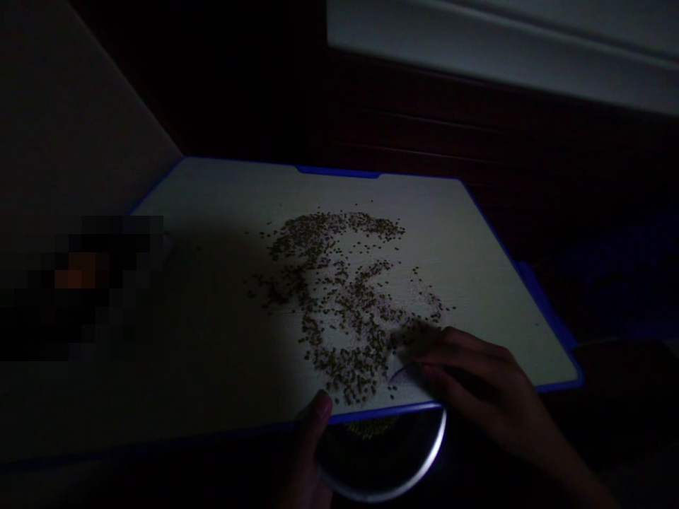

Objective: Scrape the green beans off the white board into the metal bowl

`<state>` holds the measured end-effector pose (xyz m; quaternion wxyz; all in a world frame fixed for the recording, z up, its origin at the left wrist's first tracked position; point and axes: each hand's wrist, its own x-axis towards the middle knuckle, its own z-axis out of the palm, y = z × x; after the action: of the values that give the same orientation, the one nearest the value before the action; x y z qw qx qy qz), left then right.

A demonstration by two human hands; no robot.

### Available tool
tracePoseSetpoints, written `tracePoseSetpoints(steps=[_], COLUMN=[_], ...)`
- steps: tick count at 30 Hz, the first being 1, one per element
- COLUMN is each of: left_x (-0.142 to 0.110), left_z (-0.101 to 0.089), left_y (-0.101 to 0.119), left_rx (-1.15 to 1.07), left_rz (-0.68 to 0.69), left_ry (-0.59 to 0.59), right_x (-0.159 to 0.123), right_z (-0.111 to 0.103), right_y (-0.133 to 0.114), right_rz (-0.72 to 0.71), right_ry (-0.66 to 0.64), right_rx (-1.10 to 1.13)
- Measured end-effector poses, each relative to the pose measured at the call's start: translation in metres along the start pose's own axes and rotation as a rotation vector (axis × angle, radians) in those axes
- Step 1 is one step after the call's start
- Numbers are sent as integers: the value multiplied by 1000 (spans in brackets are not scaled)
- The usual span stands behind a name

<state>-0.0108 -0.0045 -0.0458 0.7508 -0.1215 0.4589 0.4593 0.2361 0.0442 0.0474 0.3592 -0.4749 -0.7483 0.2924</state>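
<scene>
Small, dark olive-brown seeds (339,311) lie in a loose, ragged scatter of grainy specks, thick in curving bands and thin in the gaps, and they run down to just beyond the fingertips of the right hand (477,385). That grip is partly curled and low on the surface, with the fingers (450,357) touching the seeds at the lower right of the scatter. Under them shows a thin, pale, curved edge (403,375), perhaps a plastic scraper, but it is too dark to tell.

The left hand (310,445) is at the near edge, left of the right grip, its thumb hooked up over the rim of a round metal bowl (424,459). The bowl sits just under the board's edge between both hands, its smooth rim glinting, and a few seeds (368,428) show inside.

The seeds rest on a flat white cutting board (450,247) with a faintly grained surface and a thin blue rim, a blue notched tab on its far edge. Its left half falls into deep shadow. Beyond the far edge, well away from the grip, are dark horizontal wood panels (477,127) beneath a pale ledge (503,49), with a pale wall (68,106) to the left.
</scene>
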Motion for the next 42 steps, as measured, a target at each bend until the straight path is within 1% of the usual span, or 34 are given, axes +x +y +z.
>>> tracePoseSetpoints(steps=[5, 8, 11, 14, 17, 20, 24, 26, 29, 34, 36, 40, 42], left_x=[-2, -3, -3, 0, 1, -3, -9, -10, -8, -5, -7, -10, -10], left_z=[5, 7, 4, -1, -2, 6, 19, 22, 18, 8, 10, 15, 15], left_y=[0, 0, 1, 1, 2, 2, 3, 3, 2, 2, 2, 2, 2], left_rx=[12, 27, 69, 101, 125, 120, 112, 116, 128, 98, 99, 80, 62], left_rz=[21, 40, 55, 60, 60, 72, 88, 96, 88, 85, 96, 134, 139], left_ry=[11, 44, 70, 88, 77, 57, 95, 129, 157, 77, 77, 74, 66], right_x=[-5, -5, -3, -1, -1, -2, -5, -6, -6, -4, -4, -4, -4], right_z=[1, 2, 2, 2, 4, 5, 5, 5, 6, 5, 0, -12, -14], right_y=[2, 1, -3, -8, -9, -7, -4, -3, -4, -5, -4, 3, 6], right_rz=[15, 1, -10, 12, 31, 25, 10, -1, -24, -52, -17, 138, 200], right_ry=[-44, -52, -73, -102, -118, -115, -96, -94, -91, -93, -30, 247, 332], right_rx=[26, 27, 27, 24, 40, 72, 102, 116, 123, 100, 70, -82, -128])
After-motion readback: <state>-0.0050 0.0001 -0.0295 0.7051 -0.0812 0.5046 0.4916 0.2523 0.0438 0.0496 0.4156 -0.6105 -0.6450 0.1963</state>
